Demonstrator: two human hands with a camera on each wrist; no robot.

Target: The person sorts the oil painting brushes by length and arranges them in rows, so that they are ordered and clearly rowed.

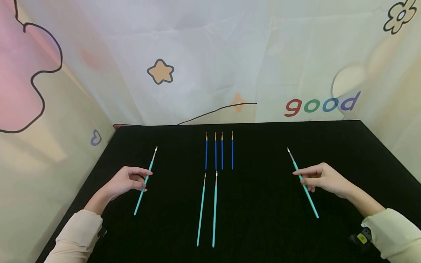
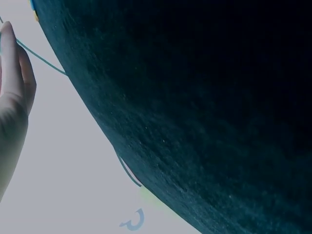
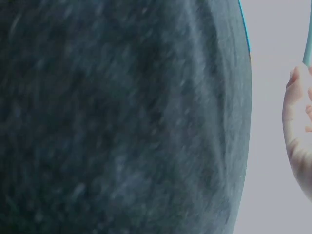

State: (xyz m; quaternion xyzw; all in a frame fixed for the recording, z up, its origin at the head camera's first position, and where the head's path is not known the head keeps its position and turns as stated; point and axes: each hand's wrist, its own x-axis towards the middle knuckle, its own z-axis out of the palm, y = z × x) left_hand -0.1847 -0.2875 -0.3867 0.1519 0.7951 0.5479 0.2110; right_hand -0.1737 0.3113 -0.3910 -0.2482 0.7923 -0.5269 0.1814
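On the left of the head view, my left hand (image 1: 129, 180) pinches a turquoise paintbrush (image 1: 140, 199) by its handle, bristles pointing away and up to the right. My right hand (image 1: 323, 179) grips another turquoise paintbrush (image 1: 310, 202) between thumb and fingers, its tip slanting away to the left. Midway between the hands, two turquoise paintbrushes lie side by side, a left one (image 1: 201, 215) and a right one (image 1: 215, 215). Beyond them is a row of several shorter blue paintbrushes (image 1: 215, 153). Both wrist views catch only part of a hand at the edge.
A black cloth-like tabletop (image 1: 263, 219) carries the brushes. Behind it hangs a pale backdrop (image 1: 210, 65) with a printed star (image 1: 160, 71), a flower and the word "good" (image 1: 322, 105). Pale sleeves cover both forearms, and a small dark device (image 1: 361, 236) sits at the right cuff.
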